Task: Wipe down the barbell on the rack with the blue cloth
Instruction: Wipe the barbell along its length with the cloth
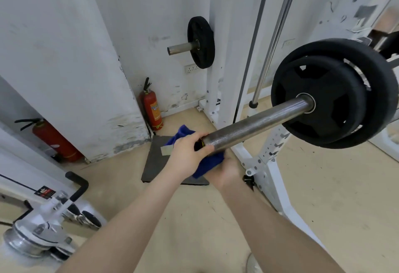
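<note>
The barbell's steel sleeve runs from centre frame up to the right, where two black plates are loaded on it. Its free end points at me. My left hand wraps over that end, pressing the blue cloth against it. The cloth hangs below the sleeve tip, and my right hand holds its lower part from underneath. A pale tag sticks out of the cloth on the left.
The white rack upright stands just right of my hands. A plate on a storage peg hangs on the far post. Two red fire extinguishers stand by the wall, a dark mat lies on the floor, and a white machine sits lower left.
</note>
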The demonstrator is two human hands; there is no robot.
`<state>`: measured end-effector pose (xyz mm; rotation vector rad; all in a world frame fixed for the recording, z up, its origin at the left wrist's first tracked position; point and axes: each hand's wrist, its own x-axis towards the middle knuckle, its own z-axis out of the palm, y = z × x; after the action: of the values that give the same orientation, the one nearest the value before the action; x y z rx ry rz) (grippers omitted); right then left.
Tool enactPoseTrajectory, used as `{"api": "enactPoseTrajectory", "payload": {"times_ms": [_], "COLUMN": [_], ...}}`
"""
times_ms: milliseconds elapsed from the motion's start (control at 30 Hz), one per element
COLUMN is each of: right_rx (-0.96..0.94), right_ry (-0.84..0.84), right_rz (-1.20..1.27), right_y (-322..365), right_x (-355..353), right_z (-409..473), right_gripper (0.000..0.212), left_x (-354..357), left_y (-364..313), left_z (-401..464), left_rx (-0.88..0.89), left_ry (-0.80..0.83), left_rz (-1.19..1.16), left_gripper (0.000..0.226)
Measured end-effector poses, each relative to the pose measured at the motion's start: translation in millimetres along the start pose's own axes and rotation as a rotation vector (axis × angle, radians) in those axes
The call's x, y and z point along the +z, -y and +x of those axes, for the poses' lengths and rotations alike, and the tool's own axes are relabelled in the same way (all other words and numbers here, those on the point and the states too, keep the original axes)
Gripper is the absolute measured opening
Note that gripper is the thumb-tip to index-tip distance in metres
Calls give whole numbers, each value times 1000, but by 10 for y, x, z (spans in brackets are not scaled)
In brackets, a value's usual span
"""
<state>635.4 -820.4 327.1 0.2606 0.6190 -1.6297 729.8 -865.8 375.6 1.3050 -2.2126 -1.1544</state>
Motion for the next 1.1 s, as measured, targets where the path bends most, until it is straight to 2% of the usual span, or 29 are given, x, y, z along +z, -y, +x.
{"api": "enactPoseTrajectory", "payload": {"times_ms": [67, 100, 167, 233, 300, 433, 500, 533, 600, 633, 667, 700, 767, 833, 967, 1100], "right_rx": [86, 66, -66, -181, -173, -57, -3, -5, -21, -78, -109, -151, -243, -296, -627, -911], "right_ry": [82, 48, 42, 109, 59, -94, -169, -228, -339, -402, -443, -441, -335, -321, -378, -539], "right_rz": [59, 8, -68, -96, -77, -75, 62, 138, 202, 42, -3, 44, 195, 20, -675, -1082], "right_y": [-177, -158, 23, 266, 266, -13, 20, 74, 179, 199, 190, 145, 37, -63, -130, 259], "right_x": [15, -9, -24, 2, 70, 126, 175, 219, 208, 253, 251, 252, 282, 302, 243, 185], "right_z": [-44, 30, 117, 191, 155, 19, -133, -196, -218, -246, -289, -316, -406, -460, -479, -265], "right_gripper": [37, 33, 33, 26, 20, 30, 37, 36, 18, 7, 13, 20, 30, 39, 39, 46], "left_x": [-16, -26, -44, -68, -75, -47, -25, -12, 16, 31, 40, 50, 70, 74, 88, 98], "left_y": [-20, -25, -18, -42, -65, -52, -47, -47, -52, -51, -53, -57, -67, -80, -90, -97], "left_z": [-2, -2, 19, 33, 40, 52, 36, 30, 11, 4, -8, -19, -40, -55, -91, -107], "left_rx": [5, -16, -63, -81, -109, -186, -187, -181, -172, -166, -158, -154, -156, -139, -102, -125], "left_ry": [-33, -30, -4, 31, 48, 43, 37, 33, 14, 6, 4, 2, -2, -17, -32, -2], "left_rz": [74, 60, -79, -194, -242, -392, -417, -418, -413, -402, -395, -406, -420, -344, -314, -386], "left_gripper": [42, 42, 41, 43, 45, 44, 43, 43, 43, 43, 41, 39, 38, 39, 40, 44]}}
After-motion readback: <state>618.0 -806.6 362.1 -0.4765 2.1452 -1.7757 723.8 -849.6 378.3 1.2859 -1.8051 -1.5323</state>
